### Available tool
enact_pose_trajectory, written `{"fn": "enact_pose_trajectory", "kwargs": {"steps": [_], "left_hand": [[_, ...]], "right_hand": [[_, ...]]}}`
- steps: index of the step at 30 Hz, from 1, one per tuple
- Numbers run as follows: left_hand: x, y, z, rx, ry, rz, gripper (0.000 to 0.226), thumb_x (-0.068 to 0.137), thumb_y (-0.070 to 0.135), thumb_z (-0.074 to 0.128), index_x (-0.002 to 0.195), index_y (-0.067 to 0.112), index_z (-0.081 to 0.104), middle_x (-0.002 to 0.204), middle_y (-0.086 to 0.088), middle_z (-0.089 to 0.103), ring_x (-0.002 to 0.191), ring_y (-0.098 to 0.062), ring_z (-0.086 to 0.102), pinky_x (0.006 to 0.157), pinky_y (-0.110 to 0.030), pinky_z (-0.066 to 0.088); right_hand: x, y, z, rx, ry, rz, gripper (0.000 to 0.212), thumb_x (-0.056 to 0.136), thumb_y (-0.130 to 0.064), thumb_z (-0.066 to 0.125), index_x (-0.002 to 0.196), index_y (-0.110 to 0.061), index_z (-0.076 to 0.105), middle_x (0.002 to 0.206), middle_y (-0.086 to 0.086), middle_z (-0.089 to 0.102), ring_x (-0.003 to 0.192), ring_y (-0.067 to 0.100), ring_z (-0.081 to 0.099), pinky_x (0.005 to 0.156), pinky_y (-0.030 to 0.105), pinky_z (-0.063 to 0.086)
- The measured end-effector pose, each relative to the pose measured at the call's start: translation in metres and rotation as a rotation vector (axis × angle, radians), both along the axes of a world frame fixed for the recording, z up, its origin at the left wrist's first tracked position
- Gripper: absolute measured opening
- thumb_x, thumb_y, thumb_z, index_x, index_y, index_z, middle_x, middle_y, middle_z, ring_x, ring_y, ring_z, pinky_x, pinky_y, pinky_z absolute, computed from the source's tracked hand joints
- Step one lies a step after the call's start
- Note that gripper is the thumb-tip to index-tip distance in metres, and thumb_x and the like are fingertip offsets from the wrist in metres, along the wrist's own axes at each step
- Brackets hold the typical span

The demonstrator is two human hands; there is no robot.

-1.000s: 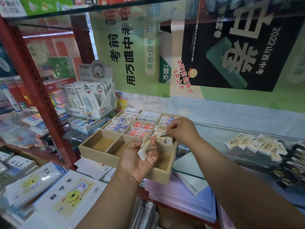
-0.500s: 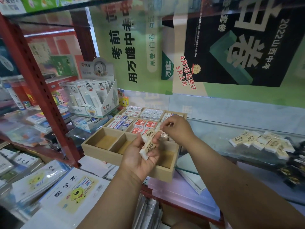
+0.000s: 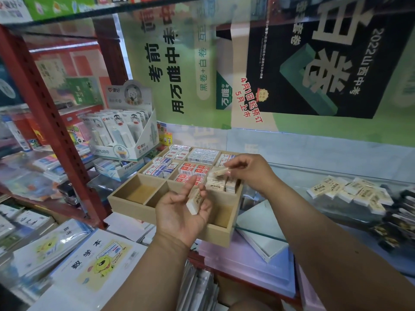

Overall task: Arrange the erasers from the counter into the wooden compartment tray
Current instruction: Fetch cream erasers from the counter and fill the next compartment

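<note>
The wooden compartment tray [image 3: 132,204] sits on the counter, its far cells filled with boxed erasers and its two near-left cells bare. My left hand [image 3: 179,215] hovers palm-up over the tray's front, holding a cream eraser [image 3: 195,201] between thumb and fingers. My right hand [image 3: 248,170] pinches another cream eraser [image 3: 219,171] just above the middle-right cell, where several cream erasers [image 3: 216,186] lie. A loose pile of cream erasers [image 3: 350,191] waits on the glass counter at right.
A red shelf post [image 3: 45,113] rises at left beside a display box of correction tapes [image 3: 125,135]. Exercise books [image 3: 89,261] lie in front at lower left. Dark packaged items [image 3: 402,216] crowd the far right. Posters cover the back wall.
My right hand moved from the tray's far right cell back over the middle-right cell with one eraser pinched. My left hand now holds one eraser instead of two.
</note>
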State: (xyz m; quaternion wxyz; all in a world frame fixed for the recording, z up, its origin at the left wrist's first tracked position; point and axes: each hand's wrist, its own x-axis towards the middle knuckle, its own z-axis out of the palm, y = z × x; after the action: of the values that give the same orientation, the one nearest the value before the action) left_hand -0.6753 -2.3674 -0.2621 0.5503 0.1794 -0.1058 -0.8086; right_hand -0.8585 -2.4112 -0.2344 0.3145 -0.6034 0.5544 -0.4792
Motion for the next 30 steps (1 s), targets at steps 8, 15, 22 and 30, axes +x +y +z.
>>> {"fn": "enact_pose_trajectory", "kwargs": {"steps": [8, 15, 22, 30], "left_hand": [[0.0, -0.001, -0.007, -0.129, 0.047, -0.001, 0.078, 0.013, -0.01, 0.074, 0.088, 0.006, 0.062, 0.084, -0.015, 0.058, 0.07, -0.022, 0.056, 0.052, -0.026, 0.049], [-0.001, 0.002, -0.002, -0.113, 0.082, 0.047, 0.059, 0.045, -0.013, 0.081, 0.099, 0.001, 0.061, 0.085, -0.018, 0.062, 0.072, -0.023, 0.064, 0.061, -0.024, 0.057], [-0.009, 0.005, 0.002, -0.032, 0.024, 0.119, 0.035, 0.074, -0.004, 0.055, 0.109, 0.001, 0.058, 0.1, -0.019, 0.061, 0.08, -0.022, 0.068, 0.072, -0.026, 0.059], [-0.012, 0.002, 0.003, 0.013, -0.048, 0.113, 0.036, 0.099, -0.008, 0.031, 0.131, -0.005, 0.047, 0.124, -0.032, 0.055, 0.094, -0.036, 0.069, 0.07, -0.032, 0.061]], "right_hand": [[0.013, 0.0, -0.024, 0.015, 0.325, -0.069, 0.011, 0.075, -0.016, 0.078, 0.086, -0.015, 0.074, 0.073, -0.012, 0.062, 0.068, 0.0, 0.055, 0.06, 0.007, 0.038], [0.026, -0.006, -0.023, 0.038, 0.397, -0.138, 0.015, 0.082, -0.017, 0.072, 0.077, -0.002, 0.073, 0.079, 0.003, 0.068, 0.065, 0.009, 0.054, 0.054, 0.011, 0.036], [0.028, -0.002, -0.015, 0.086, 0.028, -0.128, 0.005, 0.083, -0.012, 0.07, 0.079, -0.009, 0.073, 0.081, 0.003, 0.071, 0.069, 0.009, 0.061, 0.067, 0.02, 0.047], [0.036, 0.041, -0.001, -0.128, -0.058, 0.259, 0.036, 0.068, 0.002, 0.08, 0.088, -0.026, 0.069, 0.069, -0.018, 0.063, 0.056, -0.005, 0.05, 0.064, 0.013, 0.042]]}}
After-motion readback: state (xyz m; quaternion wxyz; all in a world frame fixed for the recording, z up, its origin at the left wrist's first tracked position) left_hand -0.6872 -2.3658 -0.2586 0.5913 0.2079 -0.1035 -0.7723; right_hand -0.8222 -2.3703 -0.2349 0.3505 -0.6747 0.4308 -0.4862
